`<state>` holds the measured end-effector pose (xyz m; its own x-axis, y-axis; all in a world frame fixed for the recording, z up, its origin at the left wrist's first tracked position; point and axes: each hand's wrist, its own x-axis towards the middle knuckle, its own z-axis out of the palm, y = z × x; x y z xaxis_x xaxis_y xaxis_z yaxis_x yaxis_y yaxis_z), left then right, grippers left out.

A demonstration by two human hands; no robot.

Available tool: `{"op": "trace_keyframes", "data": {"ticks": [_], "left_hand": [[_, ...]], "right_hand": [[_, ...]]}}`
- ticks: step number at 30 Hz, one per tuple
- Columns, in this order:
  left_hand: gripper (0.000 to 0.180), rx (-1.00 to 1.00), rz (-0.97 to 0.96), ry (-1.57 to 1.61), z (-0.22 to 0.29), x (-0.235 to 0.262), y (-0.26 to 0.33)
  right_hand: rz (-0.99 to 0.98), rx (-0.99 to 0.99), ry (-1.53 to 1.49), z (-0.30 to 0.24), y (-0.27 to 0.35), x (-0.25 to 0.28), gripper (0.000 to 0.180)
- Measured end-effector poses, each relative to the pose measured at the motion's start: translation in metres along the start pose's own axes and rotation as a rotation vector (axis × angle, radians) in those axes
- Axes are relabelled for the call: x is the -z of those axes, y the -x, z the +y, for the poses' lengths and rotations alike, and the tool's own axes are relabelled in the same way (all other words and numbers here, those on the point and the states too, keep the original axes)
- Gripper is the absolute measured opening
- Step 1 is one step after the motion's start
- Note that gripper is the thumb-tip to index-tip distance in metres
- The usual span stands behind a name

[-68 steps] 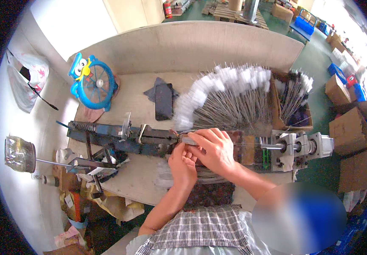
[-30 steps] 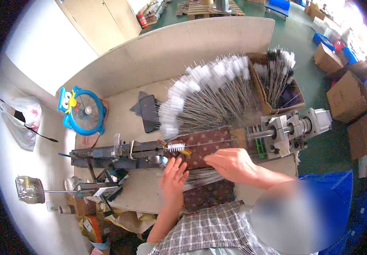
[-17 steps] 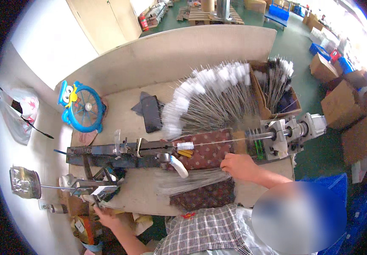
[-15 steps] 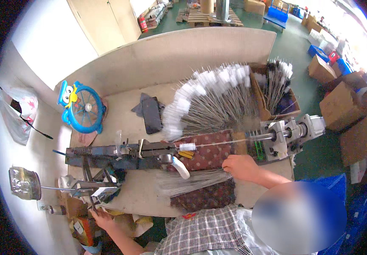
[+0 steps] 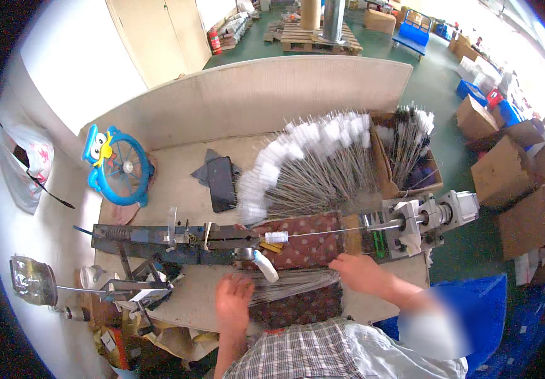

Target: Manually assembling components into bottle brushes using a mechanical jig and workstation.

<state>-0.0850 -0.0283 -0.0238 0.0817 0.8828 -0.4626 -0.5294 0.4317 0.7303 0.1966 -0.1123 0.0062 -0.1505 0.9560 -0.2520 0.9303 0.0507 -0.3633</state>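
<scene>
A bundle of thin grey wires (image 5: 294, 285) lies along the front of the bench, partly over a dark spotted cloth (image 5: 297, 308). My left hand (image 5: 233, 300) rests at the bundle's left end with its fingers slightly apart and holding nothing that shows. At the right ends of the wires, my right hand (image 5: 359, 273) has its fingertips pinched together on them; how many it grips is too small to tell. Just beyond, a small white-bristled brush (image 5: 277, 237) sits at the jaws of a long dark clamp (image 5: 234, 239). Its wire stem runs right to a metal spindle (image 5: 408, 222).
Many finished white brushes (image 5: 313, 167) fan out behind the clamp, beside a cardboard box (image 5: 411, 183) of more brushes. A dark phone (image 5: 222, 183) and a blue cartoon fan (image 5: 121, 165) stand at the back left. A lever mechanism (image 5: 140, 284) juts out at the front left.
My left hand has left the lever at the lower left and come to the left end of the wires. My right hand stays at their right ends. The whole view has shifted slightly.
</scene>
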Motion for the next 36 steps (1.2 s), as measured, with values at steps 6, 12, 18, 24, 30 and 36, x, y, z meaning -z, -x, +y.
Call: {"op": "trace_keyframes", "data": {"ticks": [6,12,18,24,30,36], "left_hand": [[0.021,0.024,-0.007,-0.346,-0.036,-0.074,-0.019],[0.038,0.659,-0.389,0.713,0.077,-0.098,0.026],[0.04,0.384,-0.353,-0.025,0.056,-0.047,0.047],[0.025,0.122,-1.001,-0.706,0.028,-0.111,0.03],[0.021,-0.842,-0.799,-1.397,-0.056,-0.177,-0.015],[0.018,-1.201,-0.623,-1.836,-0.05,-0.191,-0.057]], "right_hand": [[-0.006,-0.041,-0.058,-0.011,0.0,0.005,0.026],[0.099,0.112,0.0,-0.004,0.013,0.027,0.022],[0.509,-0.066,0.045,0.021,0.041,0.104,0.028],[0.719,-0.049,-0.057,0.035,0.026,0.12,0.03],[0.721,-0.044,-0.137,0.022,-0.014,0.097,0.024],[0.574,-0.055,-0.165,0.047,-0.023,0.078,0.012]]}}
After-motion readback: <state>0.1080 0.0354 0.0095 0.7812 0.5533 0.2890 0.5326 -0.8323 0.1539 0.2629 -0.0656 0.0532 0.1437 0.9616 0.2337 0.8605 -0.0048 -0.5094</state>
